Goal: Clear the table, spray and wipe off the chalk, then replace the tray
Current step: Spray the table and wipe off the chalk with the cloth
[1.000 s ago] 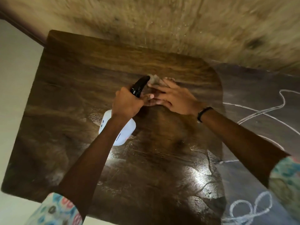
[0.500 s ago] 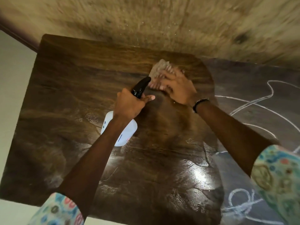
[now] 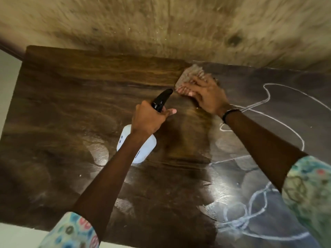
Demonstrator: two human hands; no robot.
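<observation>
Near edge: the table (image 3: 53,122) ends along the bottom of the frame, with a pale strip of floor (image 3: 21,235) showing at lower left below it.
Your sleeves: patterned cuffs sit at bottom left (image 3: 71,231) and at the right edge (image 3: 308,190).
Wet surface: the dark wood at centre and lower centre shines with glare patches where it is damp.
Chalk: white chalk lines (image 3: 259,208) loop at lower right and run up the right side, on a greyer, duller part of the top.
Left hand: your left hand (image 3: 148,119) is curled round the black trigger head of the spray bottle (image 3: 141,149), index finger extended; the white body hangs just above the wood, centre frame.
Right hand: your right hand (image 3: 206,93) presses a tan cloth (image 3: 189,74) flat on the top, upper centre, fingers bent over it, a dark band at the wrist.
Far edge: the table meets a mottled beige wall (image 3: 161,24) across the top.
Left side: the table's left edge falls off to pale floor, upper left to lower left.
</observation>
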